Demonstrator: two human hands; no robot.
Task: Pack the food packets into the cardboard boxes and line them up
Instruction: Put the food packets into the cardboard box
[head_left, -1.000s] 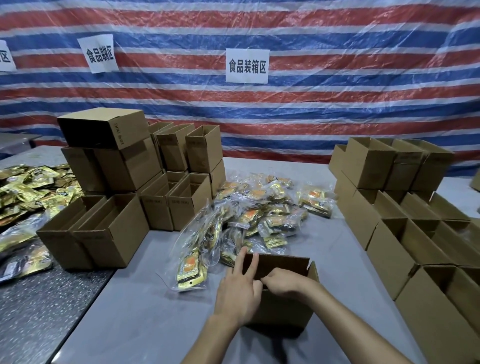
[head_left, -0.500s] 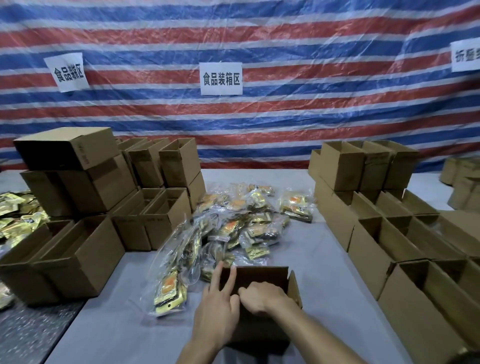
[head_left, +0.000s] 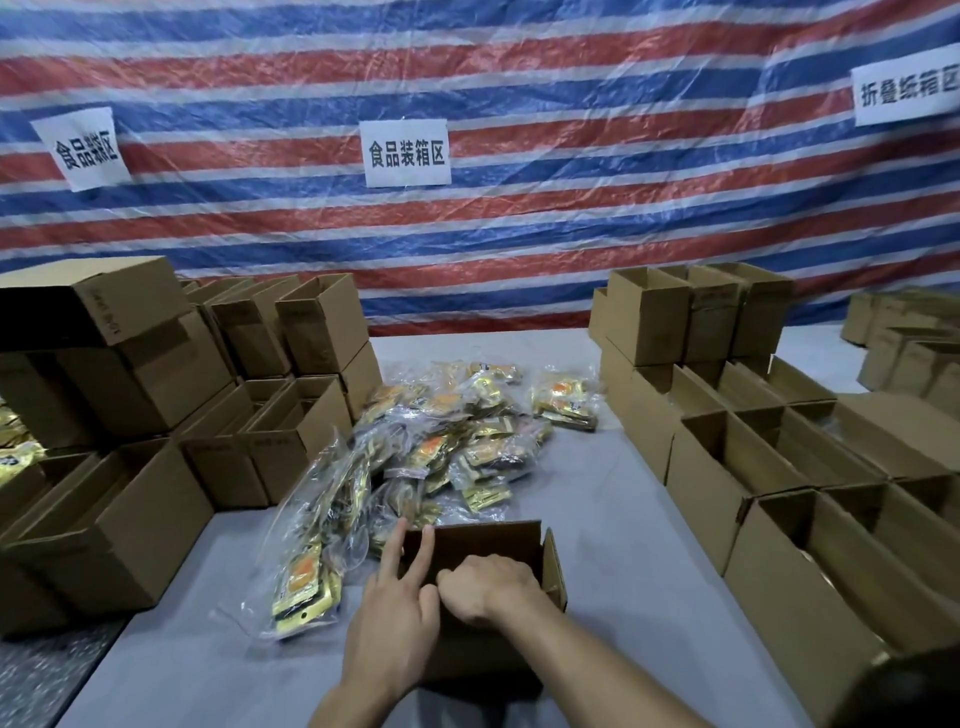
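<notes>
- Food packets, gold-yellow foil with orange print, bundled in clear plastic bags: loose heap at mid-table, lying between the two groups of boxes.
- One clear bag of packets lies at the near left end of the heap, just beside the front box.
- Open brown cardboard box stands at the near table edge, in front of the heap, top flaps up. Contents not visible.
- Left hand: index and middle fingers straight and spread in a V, tips touching the box's far left corner.
- Right hand: knuckles up over the box opening, fingers curled under; I cannot tell whether they grip anything.
- Grey table carries everything.
- Left: stacked brown cartons, some open, some closed.
- Right: rows of open brown cartons, touching side by side, with a second tier at the back.
- Behind: red, white and blue striped tarpaulin with white paper signs bearing printed characters.
</notes>
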